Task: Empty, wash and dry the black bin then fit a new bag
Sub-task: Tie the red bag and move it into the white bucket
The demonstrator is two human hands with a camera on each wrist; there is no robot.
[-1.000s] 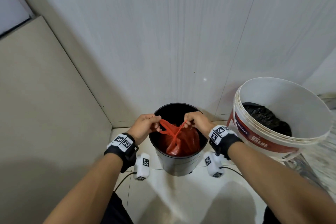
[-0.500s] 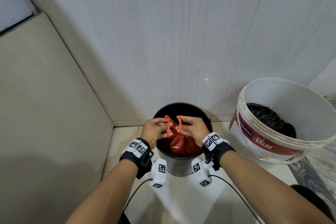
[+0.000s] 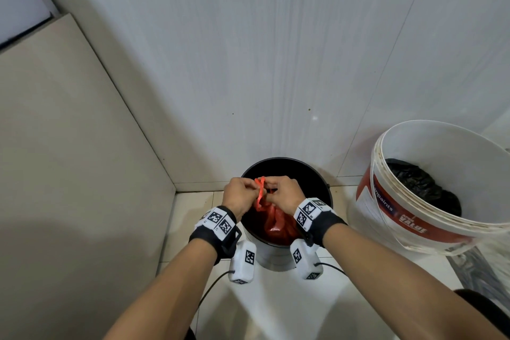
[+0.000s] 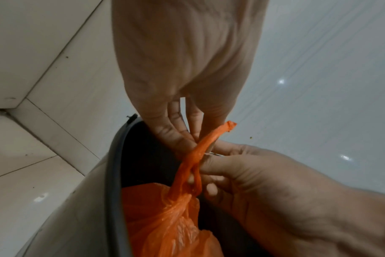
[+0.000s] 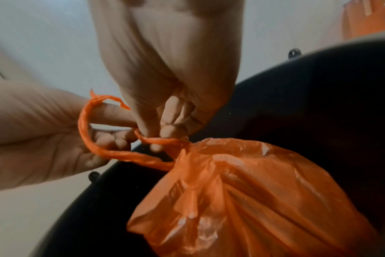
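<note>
I see the black bin [image 3: 287,171] standing on the floor at lower centre of the head view, against the wall. An orange bag [image 3: 278,225] sits inside it, its neck gathered. My left hand [image 3: 240,196] and right hand [image 3: 284,194] meet above the bin's opening, each with fingers curled around one twisted handle strip of the bag; the two strips cross between them. A white paint bucket [image 3: 414,218] holding crumpled black plastic [image 3: 416,182] stands at the right edge.
</note>
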